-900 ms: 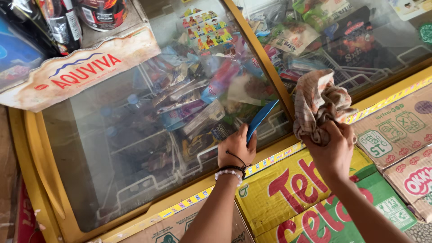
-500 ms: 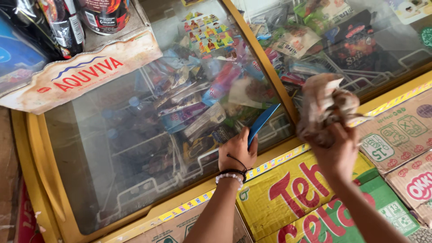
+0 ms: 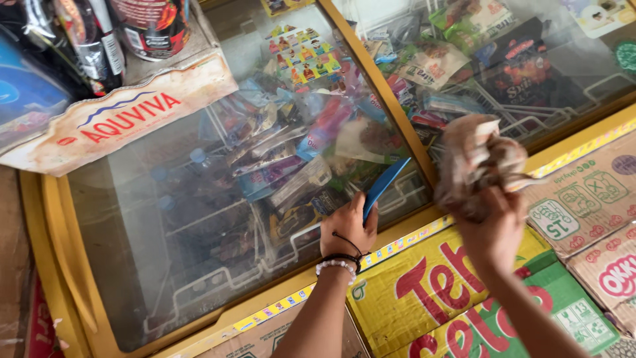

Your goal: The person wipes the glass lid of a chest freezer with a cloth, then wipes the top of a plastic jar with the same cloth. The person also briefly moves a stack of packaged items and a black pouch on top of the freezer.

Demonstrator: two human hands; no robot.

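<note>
My left hand (image 3: pixel 348 229) grips a flat blue tool (image 3: pixel 386 184) with its blade laid on the glass lid (image 3: pixel 199 219) of a yellow-framed chest freezer. A white bead bracelet and a black cord circle that wrist. My right hand (image 3: pixel 493 229) is raised over the freezer's front edge, closed on a crumpled brownish cloth (image 3: pixel 477 159). The cloth hangs just above the yellow divider (image 3: pixel 391 99) between the two glass lids. Packets of frozen treats and wire baskets show through the glass.
Flattened cardboard boxes (image 3: pixel 437 292) in yellow, green and brown lie along the freezer's front. At the back left a worn cardboard tray (image 3: pixel 126 119) holds dark bottles and a can. A second glass lid (image 3: pixel 530 59) covers the right half.
My right hand has shifted the cloth slightly, and it is blurred with motion. My left hand stays on the blue tool in much the same place.
</note>
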